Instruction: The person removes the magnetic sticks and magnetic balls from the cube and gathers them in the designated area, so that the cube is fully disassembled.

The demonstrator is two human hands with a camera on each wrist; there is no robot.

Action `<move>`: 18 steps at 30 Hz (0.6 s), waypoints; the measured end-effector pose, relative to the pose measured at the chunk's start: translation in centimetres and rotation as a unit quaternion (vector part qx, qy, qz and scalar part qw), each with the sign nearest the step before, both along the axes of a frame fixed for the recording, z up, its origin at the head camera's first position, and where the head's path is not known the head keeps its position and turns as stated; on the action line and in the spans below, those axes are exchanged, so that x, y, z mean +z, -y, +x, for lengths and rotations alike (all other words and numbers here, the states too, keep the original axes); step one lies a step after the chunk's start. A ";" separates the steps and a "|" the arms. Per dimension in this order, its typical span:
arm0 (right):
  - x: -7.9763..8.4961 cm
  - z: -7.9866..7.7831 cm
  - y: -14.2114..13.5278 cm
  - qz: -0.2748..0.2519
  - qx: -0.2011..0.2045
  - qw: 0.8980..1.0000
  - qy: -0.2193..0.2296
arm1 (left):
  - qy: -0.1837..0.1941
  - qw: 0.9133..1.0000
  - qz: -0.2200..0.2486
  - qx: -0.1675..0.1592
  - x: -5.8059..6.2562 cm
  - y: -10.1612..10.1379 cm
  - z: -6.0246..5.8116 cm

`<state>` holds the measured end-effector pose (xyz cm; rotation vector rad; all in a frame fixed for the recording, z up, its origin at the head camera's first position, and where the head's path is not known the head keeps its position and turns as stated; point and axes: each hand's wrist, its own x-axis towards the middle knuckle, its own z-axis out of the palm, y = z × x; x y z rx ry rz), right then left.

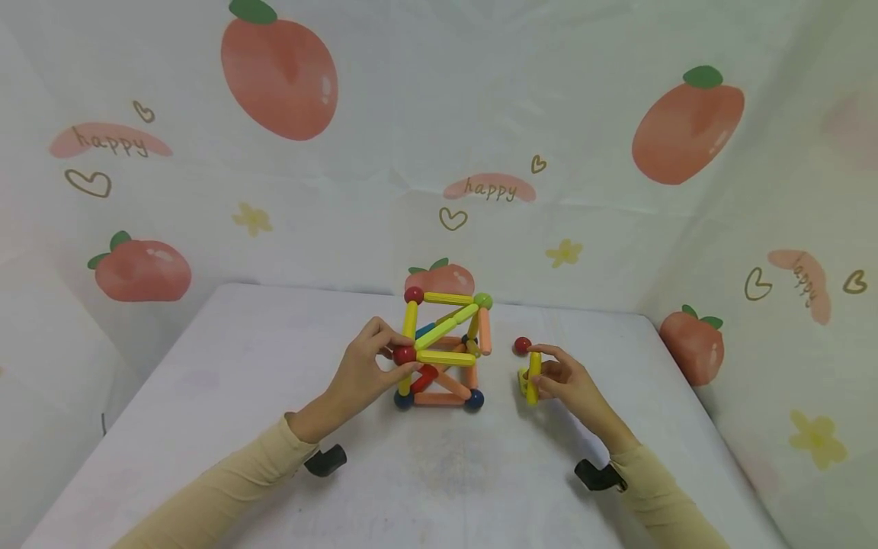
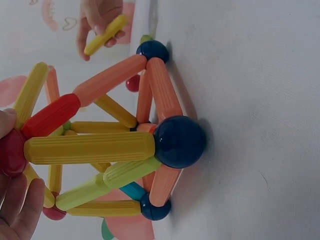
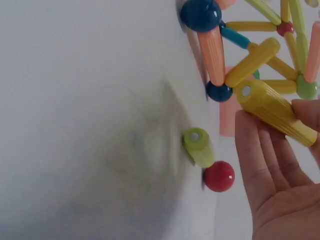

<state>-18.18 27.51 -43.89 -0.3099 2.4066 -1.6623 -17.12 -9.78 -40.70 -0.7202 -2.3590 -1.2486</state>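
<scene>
A cube-like frame of magnetic rods and balls stands on the table, with dark blue balls (image 2: 180, 142) at its base. At its near upper left corner, my left hand (image 1: 366, 364) pinches a red ball (image 1: 405, 354). A yellow rod (image 1: 446, 357) runs from that ball to the right, its far end without a ball. Right of the frame, my right hand (image 1: 572, 387) holds a loose yellow rod (image 3: 275, 111) between thumb and fingers, nearly upright and apart from the frame. Inside the frame, red (image 2: 52, 115) and salmon rods form a diagonal.
A lime rod (image 3: 198, 146) and a red ball (image 3: 219, 176) lie on the white table (image 1: 439, 473) close to my right hand. Behind the table hangs a white cloth (image 1: 384, 229) printed with fruit. Black wrist-worn pieces (image 1: 325, 460) show below both sleeves.
</scene>
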 end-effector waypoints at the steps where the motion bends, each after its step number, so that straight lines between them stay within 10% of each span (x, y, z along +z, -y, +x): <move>1: -0.1 0.2 -0.1 -0.001 -0.004 1.000 0.012 | 0.001 1.000 0.000 -0.001 0.0 0.0 0.0; 18: -1.5 4.3 -0.2 0.046 0.027 0.996 0.073 | -0.010 1.000 0.005 -0.005 -0.3 -0.1 -0.1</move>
